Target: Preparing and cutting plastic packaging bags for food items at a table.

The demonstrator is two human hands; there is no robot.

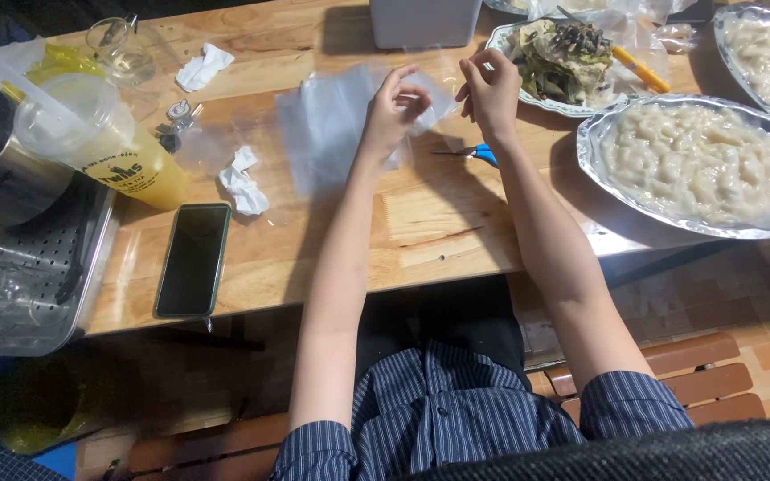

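Striped sleeves (456, 419) are seen lowest in view, both bare arms stretched out over the wooden table (421, 232). A clear bag (340, 125) lies flat, its long axis running away from the person, and everything is placed from it. Left hand (394, 109) is pinched on the bag's right edge, fingers closed on the film. Right hand (490, 89) is raised just right of the bag, fingertips drawn together; whether film is caught there cannot be told. Scissors (470, 153) are lying right of the bag, nearer the right hand. Phone (192, 258) is left and nearer.
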